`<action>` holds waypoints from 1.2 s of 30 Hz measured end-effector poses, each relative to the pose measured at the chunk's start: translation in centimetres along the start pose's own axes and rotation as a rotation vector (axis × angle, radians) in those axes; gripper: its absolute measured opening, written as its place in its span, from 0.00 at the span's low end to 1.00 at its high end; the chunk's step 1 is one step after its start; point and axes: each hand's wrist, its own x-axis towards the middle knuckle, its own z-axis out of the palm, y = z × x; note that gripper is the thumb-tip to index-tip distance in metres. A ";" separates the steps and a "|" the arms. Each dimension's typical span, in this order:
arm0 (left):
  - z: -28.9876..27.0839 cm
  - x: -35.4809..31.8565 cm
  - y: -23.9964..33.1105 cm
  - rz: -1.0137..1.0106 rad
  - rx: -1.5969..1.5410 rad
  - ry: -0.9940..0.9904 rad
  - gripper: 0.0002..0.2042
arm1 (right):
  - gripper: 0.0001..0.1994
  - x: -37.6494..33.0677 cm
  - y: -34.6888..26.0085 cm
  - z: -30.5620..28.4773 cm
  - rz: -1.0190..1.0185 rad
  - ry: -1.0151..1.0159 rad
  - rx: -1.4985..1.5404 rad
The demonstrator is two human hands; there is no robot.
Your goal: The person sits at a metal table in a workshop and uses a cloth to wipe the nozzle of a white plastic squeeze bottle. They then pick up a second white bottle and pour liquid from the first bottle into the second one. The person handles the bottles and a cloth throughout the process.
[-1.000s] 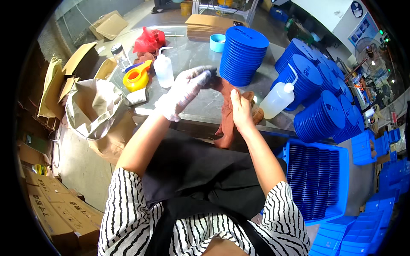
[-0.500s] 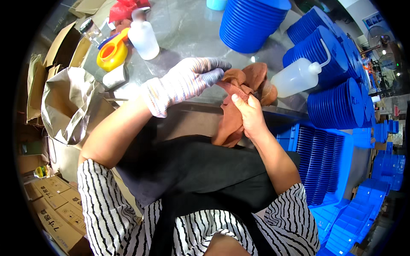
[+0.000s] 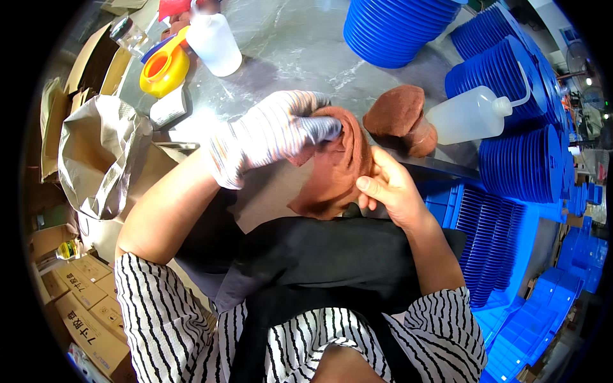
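My left hand (image 3: 274, 131), in a striped knit glove with grey fingertips, grips the upper part of a brown cloth (image 3: 338, 169) in front of me, over the table's near edge. Bare, my right hand (image 3: 386, 185) pinches the right side of the same cloth between thumb and fingers. The cloth hangs in folds above my black apron. Just beyond my right hand, a second brown cloth (image 3: 399, 112) lies bunched on the grey table (image 3: 281, 51). Beside it a translucent squeeze bottle (image 3: 469, 115) with a bent spout lies tilted.
Blue ribbed discs stand stacked (image 3: 396, 32) at the back and along the right. A blue crate (image 3: 504, 249) holds more at lower right. On the left are a white bottle (image 3: 214, 45), a yellow tape-like ring (image 3: 164, 70), a jar (image 3: 131, 35), an open sack (image 3: 105, 153) and cardboard boxes (image 3: 89, 306).
The held cloth has come away from the bunched cloth and moved left, nearer to me. My left fingers have curled into its upper fold; my right hand has shifted lower along its edge.
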 end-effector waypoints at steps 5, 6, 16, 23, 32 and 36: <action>0.0 -0.4 -0.6 -0.146 -0.016 0.058 0.15 | 0.09 -1.0 0.6 -0.6 -0.030 0.145 -0.121; 0.2 -0.5 -0.8 -0.156 0.019 0.051 0.17 | 0.10 -0.8 1.2 -0.1 -0.179 0.221 -0.112; 1.5 0.6 -3.2 -0.196 -0.003 -0.217 0.15 | 0.11 -1.4 2.6 0.7 -0.352 0.313 -0.084; 3.2 1.3 -6.5 0.242 -0.016 0.161 0.34 | 0.23 -1.1 2.1 0.6 -0.202 0.079 0.291; 6.9 -0.1 -4.8 0.234 -0.452 0.178 0.18 | 0.34 1.4 1.9 5.0 -0.320 -0.159 0.340; 5.2 -1.3 -2.8 0.255 -0.380 0.156 0.15 | 0.36 1.9 1.1 5.4 -0.427 -0.104 0.221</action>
